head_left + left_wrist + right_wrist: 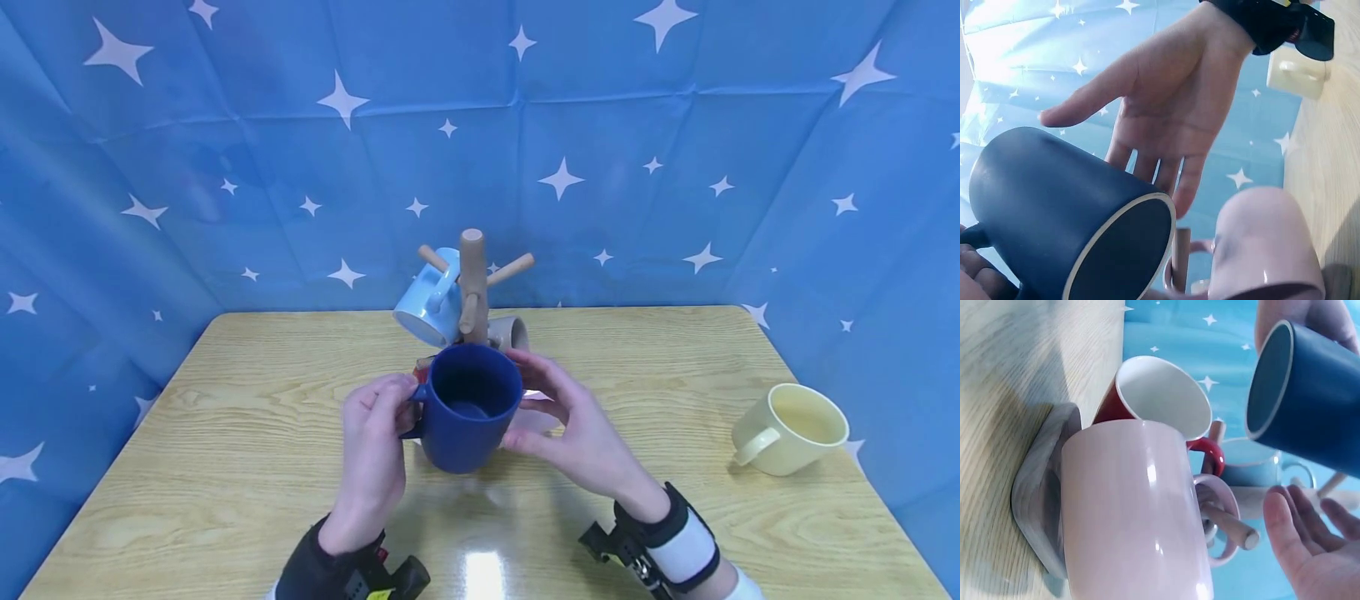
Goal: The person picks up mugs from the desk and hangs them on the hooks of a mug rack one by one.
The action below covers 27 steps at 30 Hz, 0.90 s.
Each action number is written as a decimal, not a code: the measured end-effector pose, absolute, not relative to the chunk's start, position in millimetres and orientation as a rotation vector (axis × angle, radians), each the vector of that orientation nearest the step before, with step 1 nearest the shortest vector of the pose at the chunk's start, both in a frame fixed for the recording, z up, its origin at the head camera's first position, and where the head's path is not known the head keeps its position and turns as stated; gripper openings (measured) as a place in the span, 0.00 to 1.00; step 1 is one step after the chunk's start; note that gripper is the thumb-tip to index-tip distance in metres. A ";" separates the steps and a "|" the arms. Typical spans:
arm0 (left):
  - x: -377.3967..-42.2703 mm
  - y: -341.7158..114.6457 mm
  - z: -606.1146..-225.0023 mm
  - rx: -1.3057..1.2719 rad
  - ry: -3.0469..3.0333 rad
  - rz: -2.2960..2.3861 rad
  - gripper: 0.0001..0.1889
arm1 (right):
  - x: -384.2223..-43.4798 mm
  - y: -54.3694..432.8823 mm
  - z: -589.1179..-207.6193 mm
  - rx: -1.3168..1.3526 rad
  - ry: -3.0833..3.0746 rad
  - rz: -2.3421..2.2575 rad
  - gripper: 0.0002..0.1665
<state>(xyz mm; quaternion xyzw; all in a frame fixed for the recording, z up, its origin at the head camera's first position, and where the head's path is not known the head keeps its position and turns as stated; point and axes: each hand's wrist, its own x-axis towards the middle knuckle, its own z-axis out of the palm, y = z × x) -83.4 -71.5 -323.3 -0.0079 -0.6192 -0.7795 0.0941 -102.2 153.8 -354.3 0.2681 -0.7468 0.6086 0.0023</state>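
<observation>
A dark blue mug (467, 408) is held in front of the wooden mug tree (473, 283), its rim tipped toward the head camera. My left hand (378, 450) grips its handle with thumb and curled fingers. On the other side, my right hand (573, 425) has its fingers extended beside the mug; the left wrist view shows a gap between its palm and the mug. Below the blue mug, a pink mug (1135, 512) hangs by its handle on a low peg (1232, 525). A light blue mug (431, 300) hangs on an upper peg at left.
A red mug (1160, 397) with a white inside hangs low on the tree, and a greyish mug (512, 332) shows behind the post. A cream mug (791, 429) stands upright at the right of the wooden table (225, 467). A blue star-patterned cloth (450, 167) hangs behind.
</observation>
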 end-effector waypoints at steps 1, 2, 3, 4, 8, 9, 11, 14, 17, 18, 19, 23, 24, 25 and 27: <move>-83.5 -69.4 -323.0 -0.017 -1.836 -2.319 0.23 | -102.1 153.7 -355.2 0.853 -2.337 1.922 0.47; -83.7 -67.4 -322.9 -0.013 -1.839 -2.322 0.23 | -101.9 153.7 -355.9 0.859 -2.333 1.932 0.47; -83.9 -65.4 -323.1 -0.008 -1.842 -2.324 0.23 | -101.7 153.6 -356.7 0.867 -2.329 1.937 0.48; -84.1 -63.5 -323.3 -0.006 -1.851 -2.319 0.23 | -101.5 153.5 -357.5 0.870 -2.328 1.940 0.49; -85.2 -54.5 -325.1 -0.017 -1.855 -2.325 0.22 | -100.5 151.6 -359.2 0.876 -2.326 1.934 0.48; -85.5 -52.0 -325.6 -0.026 -1.854 -2.330 0.22 | -100.1 151.0 -359.6 0.874 -2.326 1.926 0.48; -86.1 -47.8 -326.0 -0.040 -1.859 -2.335 0.22 | -99.5 149.7 -360.6 0.870 -2.317 1.921 0.46; -86.2 -43.1 -325.7 -0.040 -1.862 -2.341 0.22 | -97.6 147.9 -362.4 0.843 -2.290 1.931 0.46; -85.6 -38.3 -324.7 -0.014 -1.831 -2.379 0.22 | -95.7 146.4 -363.8 0.807 -2.253 1.951 0.47; -85.4 -36.2 -324.4 -0.010 -1.816 -2.403 0.22 | -95.2 146.0 -364.3 0.793 -2.240 1.954 0.48; -85.0 -33.7 -324.2 -0.005 -1.801 -2.425 0.23 | -94.8 145.9 -364.7 0.777 -2.224 1.951 0.49; -83.0 -23.0 -324.6 -0.005 -1.756 -2.472 0.23 | -94.2 145.7 -365.5 0.733 -2.129 1.945 0.50; -82.3 -20.5 -324.7 -0.009 -1.742 -2.475 0.22 | -94.4 145.7 -365.4 0.727 -2.094 1.943 0.50; -81.6 -18.5 -325.0 -0.013 -1.731 -2.472 0.22 | -94.7 145.7 -365.4 0.726 -2.061 1.945 0.50; -80.7 -16.0 -325.9 -0.022 -1.718 -2.466 0.22 | -94.9 145.2 -365.8 0.727 -2.009 1.953 0.48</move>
